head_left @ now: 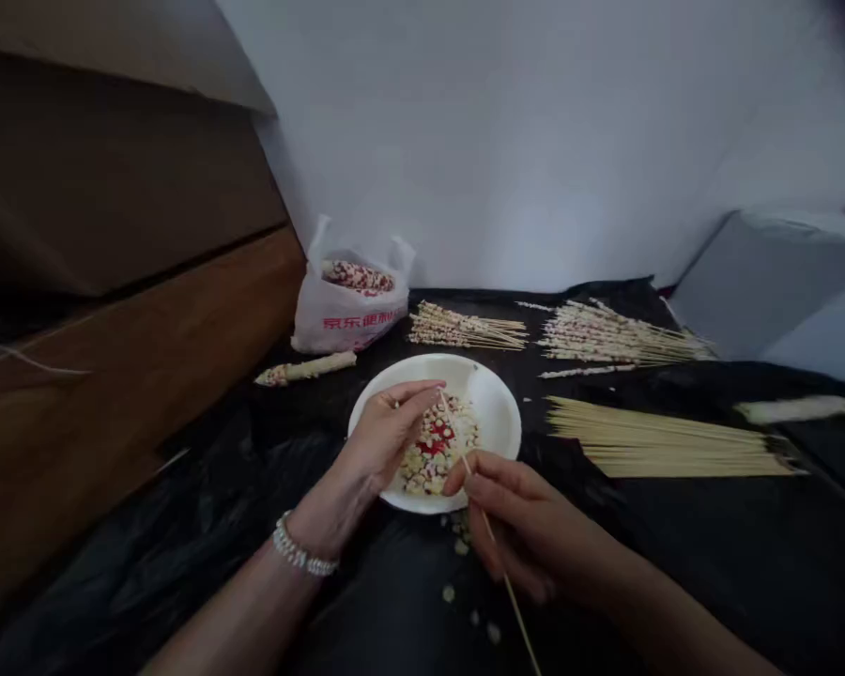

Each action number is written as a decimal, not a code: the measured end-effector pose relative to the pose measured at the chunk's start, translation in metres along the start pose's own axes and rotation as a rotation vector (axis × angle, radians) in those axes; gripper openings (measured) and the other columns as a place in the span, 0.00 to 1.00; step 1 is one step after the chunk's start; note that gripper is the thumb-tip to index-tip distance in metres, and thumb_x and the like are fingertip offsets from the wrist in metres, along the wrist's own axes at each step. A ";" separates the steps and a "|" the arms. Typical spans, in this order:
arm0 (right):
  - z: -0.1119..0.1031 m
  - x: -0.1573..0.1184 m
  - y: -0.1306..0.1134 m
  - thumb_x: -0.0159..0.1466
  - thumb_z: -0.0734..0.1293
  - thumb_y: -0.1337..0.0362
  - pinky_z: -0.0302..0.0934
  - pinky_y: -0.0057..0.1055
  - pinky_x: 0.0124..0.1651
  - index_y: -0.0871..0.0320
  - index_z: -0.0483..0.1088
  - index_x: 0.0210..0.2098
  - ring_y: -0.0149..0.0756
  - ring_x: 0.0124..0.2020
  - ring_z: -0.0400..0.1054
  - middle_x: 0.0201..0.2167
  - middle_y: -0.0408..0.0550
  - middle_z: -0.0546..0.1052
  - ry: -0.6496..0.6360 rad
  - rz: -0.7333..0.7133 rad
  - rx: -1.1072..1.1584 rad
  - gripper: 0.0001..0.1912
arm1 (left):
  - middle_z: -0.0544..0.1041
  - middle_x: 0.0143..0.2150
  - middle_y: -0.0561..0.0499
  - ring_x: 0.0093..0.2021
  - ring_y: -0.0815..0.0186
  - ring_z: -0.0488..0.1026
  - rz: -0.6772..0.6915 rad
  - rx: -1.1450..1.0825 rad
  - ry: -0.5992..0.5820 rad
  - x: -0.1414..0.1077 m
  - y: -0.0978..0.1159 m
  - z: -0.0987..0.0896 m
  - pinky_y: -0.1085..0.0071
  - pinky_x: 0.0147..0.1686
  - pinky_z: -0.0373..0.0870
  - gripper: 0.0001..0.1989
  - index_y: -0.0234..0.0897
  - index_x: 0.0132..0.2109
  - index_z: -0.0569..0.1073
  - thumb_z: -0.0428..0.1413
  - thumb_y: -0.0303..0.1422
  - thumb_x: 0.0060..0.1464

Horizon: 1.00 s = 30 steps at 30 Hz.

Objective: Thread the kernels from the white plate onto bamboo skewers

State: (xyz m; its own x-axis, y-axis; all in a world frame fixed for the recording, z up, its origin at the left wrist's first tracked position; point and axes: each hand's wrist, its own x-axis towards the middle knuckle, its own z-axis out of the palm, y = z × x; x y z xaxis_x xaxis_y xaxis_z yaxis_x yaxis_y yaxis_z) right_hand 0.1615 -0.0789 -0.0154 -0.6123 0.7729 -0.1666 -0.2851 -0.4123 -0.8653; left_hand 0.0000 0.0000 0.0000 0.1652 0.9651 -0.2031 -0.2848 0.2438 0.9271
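Pinched in my right hand (507, 507) is a thin wooden skewer (511, 587), slanting from the bottom edge up over a white bowl (503, 413). Above the bowl's left side, my left hand (394, 427) has its thumb and forefinger pressed together at the skewer's upper tip. Whatever small thing sits between those fingertips is too small to make out. Corn kernels (429, 460), cream and dark red, lie in the bowl below both hands.
Behind the bowl stands a white plastic bag (345, 319) with a speckled corn cob (359, 277). A part-stripped cob (306, 369) lies in front of it. Threaded skewers (465, 327) and a larger threaded pile (598, 333) lie behind, with bare skewers (662, 441) at right. Loose kernels (449, 593) dot the black sheet.
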 end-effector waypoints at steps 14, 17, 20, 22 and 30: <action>0.000 0.003 0.001 0.67 0.59 0.54 0.38 0.18 0.08 0.57 0.62 0.47 0.21 0.07 0.53 0.17 0.36 0.72 -0.034 -0.013 0.087 0.15 | 0.80 0.31 0.49 0.30 0.69 0.72 0.248 0.275 0.131 0.002 -0.007 0.002 0.74 0.31 0.68 0.08 0.35 0.34 0.81 0.64 0.32 0.45; -0.001 0.004 0.000 0.67 0.59 0.52 0.39 0.18 0.08 0.57 0.62 0.48 0.22 0.07 0.53 0.17 0.36 0.72 -0.002 -0.003 0.023 0.17 | 0.80 0.32 0.48 0.30 0.70 0.72 0.235 0.250 0.095 0.002 -0.006 0.003 0.75 0.30 0.68 0.08 0.34 0.34 0.81 0.65 0.31 0.44; -0.003 0.004 -0.002 0.67 0.59 0.51 0.38 0.18 0.09 0.57 0.63 0.48 0.21 0.07 0.52 0.17 0.35 0.71 0.042 -0.035 -0.043 0.18 | 0.78 0.30 0.51 0.20 0.78 0.62 0.147 0.124 0.024 0.002 -0.005 0.001 0.81 0.18 0.57 0.13 0.35 0.42 0.79 0.63 0.33 0.47; -0.004 0.004 -0.003 0.67 0.59 0.52 0.37 0.18 0.09 0.58 0.64 0.46 0.20 0.07 0.50 0.16 0.35 0.70 0.054 -0.067 -0.068 0.17 | 0.75 0.28 0.53 0.16 0.82 0.51 0.067 0.002 -0.061 0.002 -0.002 -0.002 0.83 0.14 0.46 0.16 0.35 0.47 0.77 0.61 0.35 0.51; -0.001 0.003 -0.004 0.67 0.60 0.52 0.35 0.19 0.11 0.59 0.68 0.42 0.19 0.07 0.46 0.15 0.36 0.70 0.011 -0.049 -0.073 0.16 | 0.64 0.23 0.58 0.16 0.83 0.51 -0.151 -0.244 -0.236 0.002 0.003 -0.007 0.85 0.13 0.48 0.09 0.29 0.40 0.76 0.60 0.31 0.53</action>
State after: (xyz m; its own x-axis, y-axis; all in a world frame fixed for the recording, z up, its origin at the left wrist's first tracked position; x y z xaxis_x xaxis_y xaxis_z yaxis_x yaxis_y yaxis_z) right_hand 0.1614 -0.0742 -0.0135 -0.5903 0.7970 -0.1278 -0.2599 -0.3375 -0.9047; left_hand -0.0071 0.0031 0.0000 0.4275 0.8749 -0.2278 -0.4521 0.4251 0.7841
